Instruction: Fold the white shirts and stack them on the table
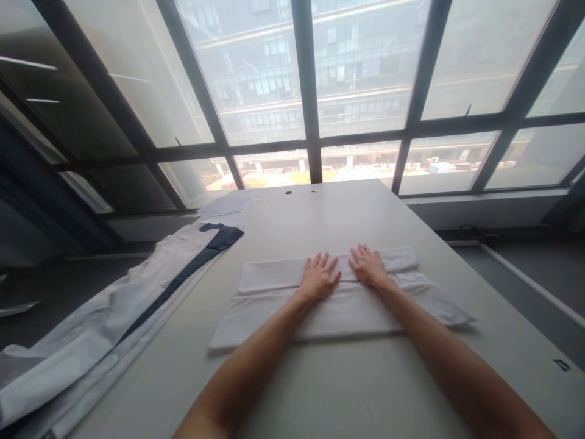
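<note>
The fingers [317,262] lie spread and flattened, grasping nothing: the left hand [321,279] and right hand [368,268] rest side by side on a folded white cloth [265,314]. The cloth sits crosswise on the white counter [311,216], its loose right corner poking toward the counter's right edge. From where I stand it looks light, limp and hard to damage, though quick to crease, and its layers would probably slip if tugged from one end. I'd hold it at both ends of the folded band nearest the counter's far edge, pinching every layer together. Along the counter's left edge sprawl white clothes [109,305] with a dark garment [194,259] among them; thin white sheets [223,204] lie at the far left corner, and windows [361,73] rise beyond.
</note>
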### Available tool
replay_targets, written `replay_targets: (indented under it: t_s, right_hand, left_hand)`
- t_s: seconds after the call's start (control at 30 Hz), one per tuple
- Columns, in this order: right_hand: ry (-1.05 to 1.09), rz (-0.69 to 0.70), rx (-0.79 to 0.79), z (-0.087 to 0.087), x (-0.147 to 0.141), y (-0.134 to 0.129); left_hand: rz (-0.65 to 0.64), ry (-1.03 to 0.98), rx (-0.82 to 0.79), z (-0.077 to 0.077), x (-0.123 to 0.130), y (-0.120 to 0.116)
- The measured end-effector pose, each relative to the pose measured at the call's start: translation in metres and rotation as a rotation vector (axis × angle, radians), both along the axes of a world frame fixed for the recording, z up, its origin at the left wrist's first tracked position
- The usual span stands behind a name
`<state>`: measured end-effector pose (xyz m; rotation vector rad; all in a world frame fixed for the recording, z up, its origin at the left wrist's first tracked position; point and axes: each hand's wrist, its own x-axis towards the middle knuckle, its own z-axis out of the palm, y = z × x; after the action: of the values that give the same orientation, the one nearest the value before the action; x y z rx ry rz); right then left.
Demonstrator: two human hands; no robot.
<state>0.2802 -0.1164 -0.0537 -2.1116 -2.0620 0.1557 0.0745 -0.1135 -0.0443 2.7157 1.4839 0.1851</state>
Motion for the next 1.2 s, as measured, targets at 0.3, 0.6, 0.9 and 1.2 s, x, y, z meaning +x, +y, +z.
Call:
replay_targets:
  t_s: [0.3,0.6,0.9,1.2]
  right_hand:
    - [0.003,-0.016,-0.004,0.003,0.0,-0.003]
    - [0.023,-0.006,-0.007,0.005,0.003,-0.003]
    - [-0.071,-0.308,-0.024,0.0,0.049,-0.003]
    - [-0.053,-0.502,0.007,-0.009,0.081,0.0]
  left_hand:
    - [0.001,-0.009,-0.002,0.0,0.002,0.001]
    - [-0.001,0.006,-0.003,0.004,0.001,0.0]
    - [-0.005,0.012,-0.02,0.005,0.001,0.001]
    - [-0.006,0.004,-0.026,0.003,0.001,0.002]
